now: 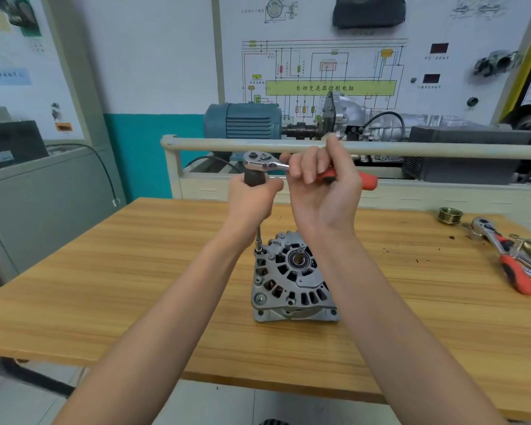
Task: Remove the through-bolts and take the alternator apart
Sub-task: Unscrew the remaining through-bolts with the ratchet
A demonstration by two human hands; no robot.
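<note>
- Alternator [292,280] stands on the wooden table [105,286], shaft end facing up, pulley off. This puts the through-bolt heads on top, where a tool can reach them from above.
- Ratchet [267,163] rides high above the housing on a long thin extension [259,237], which drops to a bolt at the housing's upper-left rim. My guess: the length lets the handle swing clear of the casting.
- Left hand [252,199] wraps the dark grip just under the ratchet head, likely steadying the shaft so the socket stays square on the bolt.
- Right hand [322,185] curls its fingers around the red handle, out from the head for leverage.
- Nothing presses on the alternator; only its weight keeps it down. Risk: the body turning or tipping under torque.
- At the table's far right: a grooved pulley [449,215], a second ratchet [503,253] and loose sockets, set well apart from the work.
- Housing halves look joined; separation not yet begun.
</note>
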